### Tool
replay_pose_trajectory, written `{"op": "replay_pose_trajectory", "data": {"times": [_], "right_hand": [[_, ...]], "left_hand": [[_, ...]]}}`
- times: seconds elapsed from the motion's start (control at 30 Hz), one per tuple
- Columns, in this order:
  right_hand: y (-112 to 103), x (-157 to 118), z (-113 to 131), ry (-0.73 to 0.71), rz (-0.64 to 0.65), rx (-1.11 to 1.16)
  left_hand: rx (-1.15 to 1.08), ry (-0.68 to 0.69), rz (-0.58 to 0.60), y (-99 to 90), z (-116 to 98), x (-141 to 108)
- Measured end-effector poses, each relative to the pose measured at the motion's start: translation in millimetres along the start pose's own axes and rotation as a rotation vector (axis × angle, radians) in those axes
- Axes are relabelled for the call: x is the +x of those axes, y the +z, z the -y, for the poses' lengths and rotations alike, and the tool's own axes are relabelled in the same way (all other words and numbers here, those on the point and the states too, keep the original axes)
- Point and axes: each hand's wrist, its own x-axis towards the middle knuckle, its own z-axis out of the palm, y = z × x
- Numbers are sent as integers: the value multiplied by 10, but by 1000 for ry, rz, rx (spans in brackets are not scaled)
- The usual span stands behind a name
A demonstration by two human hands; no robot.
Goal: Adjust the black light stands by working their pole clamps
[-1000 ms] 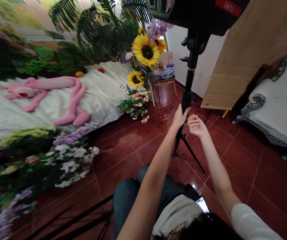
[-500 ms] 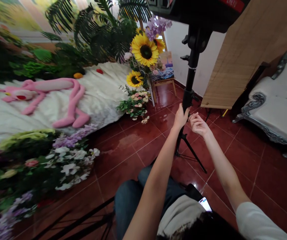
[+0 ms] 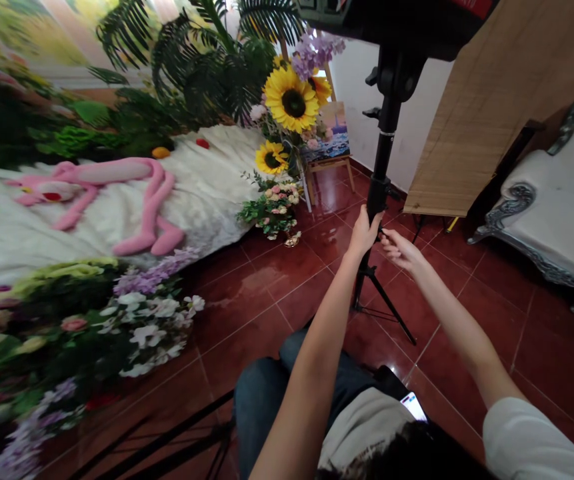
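A black light stand point(image 3: 379, 163) rises from the floor, with a large black lamp point(image 3: 397, 25) at its top. My left hand point(image 3: 364, 232) is wrapped round the pole below a clamp collar. Just right of the pole, my right hand point(image 3: 401, 249) has its thumb and index finger pinched at a small dark knob point(image 3: 381, 234) on the stand, mostly hidden by the fingers. The other fingers of that hand are loosely curled. Under both hands, the stand's thin legs point(image 3: 391, 307) spread over the red tiles.
A bed with white fur point(image 3: 207, 160) holds a pink plush toy point(image 3: 149, 200) at the left. Flowers point(image 3: 141, 327) line its near edge, and sunflowers point(image 3: 291, 100) stand behind the pole. At the right are a hanging brown mat point(image 3: 447, 153) and a white sofa point(image 3: 561, 193). Black legs point(image 3: 167, 447) cross the lower left.
My right hand's fingers have shifted, with thumb and index finger stretched further toward the knob. My left hand stays on the pole. The whole view has shifted slightly.
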Motion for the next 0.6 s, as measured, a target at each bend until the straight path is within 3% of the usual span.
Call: {"op": "replay_pose_trajectory", "data": {"times": [0.13, 0.2, 0.27, 0.33, 0.5, 0.6], "right_hand": [[-53, -107, 84, -326, -256, -1127], [-108, -148, 119, -385, -315, -1416], [-162, -156, 112, -402, -302, -1394], [-196, -127, 64, -353, -241, -1151], [-136, 42, -65, -26, -115, -516], [-82, 82, -49, -121, -176, -487]], "left_hand": [[-23, 18, 6, 9, 28, -1], [-21, 23, 0, 12, 36, 1], [-16, 22, -3, 14, 37, 2], [-13, 22, 0, 15, 32, 1], [-13, 28, -12, 15, 12, -5], [-18, 11, -15, 11, -4, -13]]}}
